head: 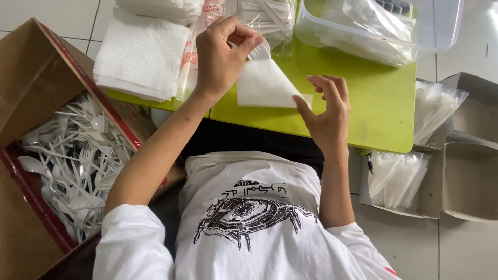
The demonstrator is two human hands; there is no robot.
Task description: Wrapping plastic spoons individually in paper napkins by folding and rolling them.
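While the folded white napkin (264, 85) lies flat on our green worktop (378, 103), our left hand (220, 54) pinches its top corner, wrapping a white plastic utensil (261, 49), and our right hand (327, 111) sits open, thumb on the lower right corner. One napkin, one stack of napkins (140, 57) left of it, one box of plastic cutlery (72, 166) further left.

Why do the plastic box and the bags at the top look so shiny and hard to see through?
In the head view, soft daylight glares off the clear plastic tub and the plastic bags; the folded napkin looks sharp, and the left hand casts only a faint shadow.
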